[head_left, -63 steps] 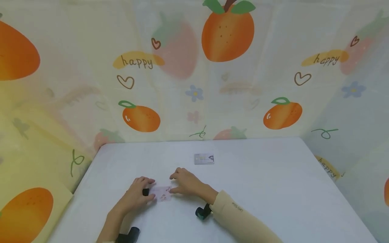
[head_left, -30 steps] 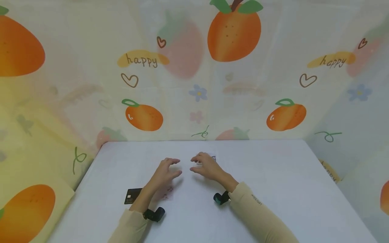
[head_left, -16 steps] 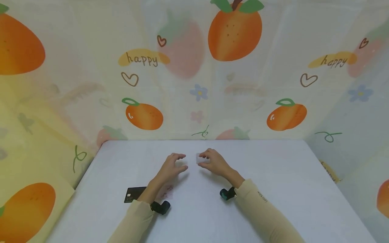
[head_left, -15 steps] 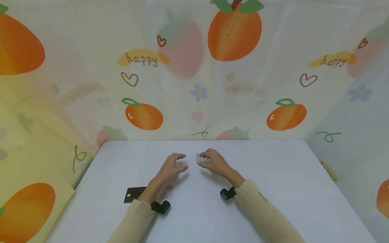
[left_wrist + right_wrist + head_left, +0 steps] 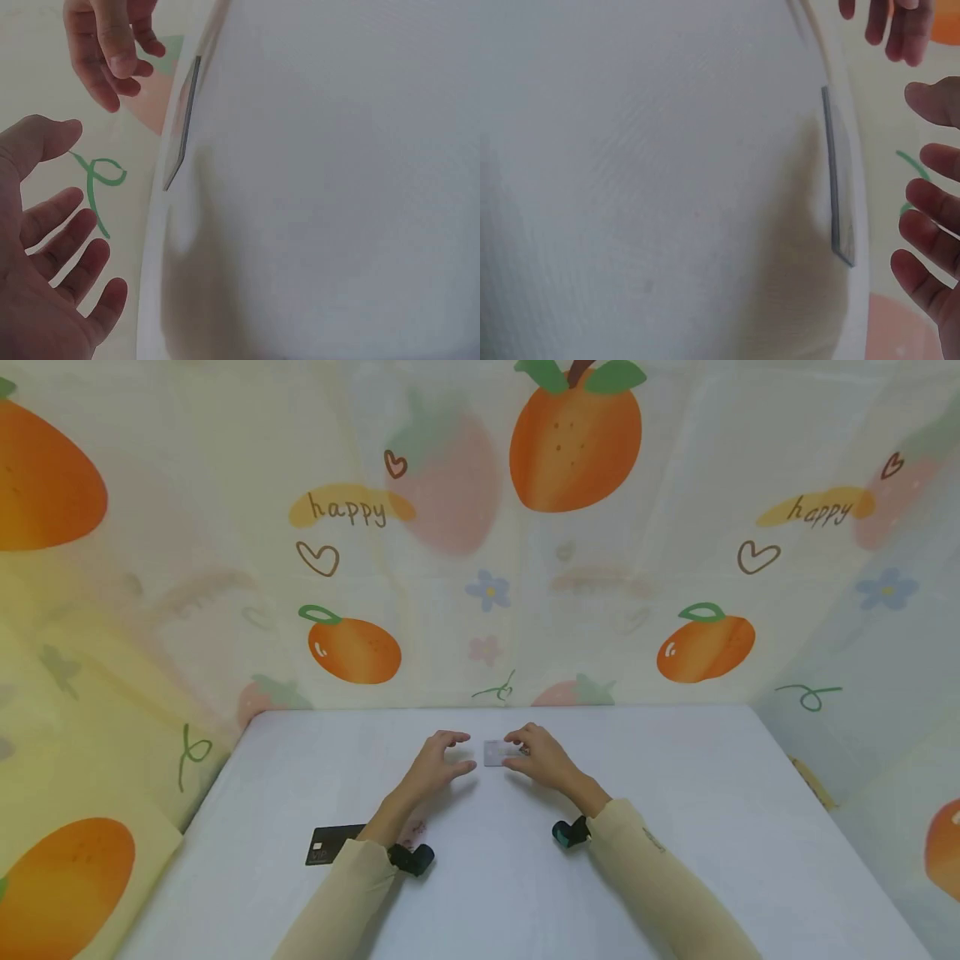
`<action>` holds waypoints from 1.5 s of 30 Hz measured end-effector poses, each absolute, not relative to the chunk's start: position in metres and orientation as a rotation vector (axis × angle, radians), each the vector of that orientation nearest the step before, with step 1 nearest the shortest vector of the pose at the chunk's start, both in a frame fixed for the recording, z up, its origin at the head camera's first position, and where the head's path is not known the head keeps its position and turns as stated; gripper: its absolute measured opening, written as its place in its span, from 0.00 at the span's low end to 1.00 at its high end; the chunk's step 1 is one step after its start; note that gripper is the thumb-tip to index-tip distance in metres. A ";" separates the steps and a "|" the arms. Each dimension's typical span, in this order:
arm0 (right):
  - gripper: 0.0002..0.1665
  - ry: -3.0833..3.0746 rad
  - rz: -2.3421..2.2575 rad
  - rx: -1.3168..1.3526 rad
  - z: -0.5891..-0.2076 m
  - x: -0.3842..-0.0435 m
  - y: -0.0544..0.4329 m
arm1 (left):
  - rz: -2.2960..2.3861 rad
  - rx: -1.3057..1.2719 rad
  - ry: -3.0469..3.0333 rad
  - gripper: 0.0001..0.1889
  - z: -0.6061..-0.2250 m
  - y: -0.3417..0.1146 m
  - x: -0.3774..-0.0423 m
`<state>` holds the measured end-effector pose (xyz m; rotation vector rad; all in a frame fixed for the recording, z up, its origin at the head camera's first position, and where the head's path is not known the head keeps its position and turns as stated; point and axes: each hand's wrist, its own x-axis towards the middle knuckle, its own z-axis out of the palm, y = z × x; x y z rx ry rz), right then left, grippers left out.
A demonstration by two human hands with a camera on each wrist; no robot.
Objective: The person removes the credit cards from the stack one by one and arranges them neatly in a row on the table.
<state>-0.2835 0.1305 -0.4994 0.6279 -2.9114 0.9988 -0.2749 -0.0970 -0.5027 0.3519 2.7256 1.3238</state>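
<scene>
A thin silvery card (image 5: pixel 493 753) lies flat on the white table, between my two hands in the head view. Fingers spread and curving toward it, my left hand (image 5: pixel 437 763) hovers just to its left. From the other side my right hand (image 5: pixel 546 760) reaches in, its thumb and fingers overlapping the card's right part in the head view. In both wrist views the hands show with gaps between the fingers, and the card's dark edge (image 5: pixel 191 109) lies below them. Neither hand grips anything. Nearer me, a black card with a chip (image 5: pixel 330 843) is partly covered by my left forearm.
A pale pink slip with darker figures (image 5: pixel 415 832) shows beside my left wrist, mostly hidden by the arm. Each wrist bears a small black camera (image 5: pixel 572 832). A fruit-printed cloth (image 5: pixel 442 643) stands behind the white table (image 5: pixel 645 752).
Both hands have left the pink slip and moved away from me to the silvery card. Over the last half second they have shifted a little right. The black card has come into view.
</scene>
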 end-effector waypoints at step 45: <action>0.32 -3.111 0.675 0.642 -0.509 -0.312 0.149 | 0.927 0.463 2.873 0.31 -0.533 -0.058 -0.313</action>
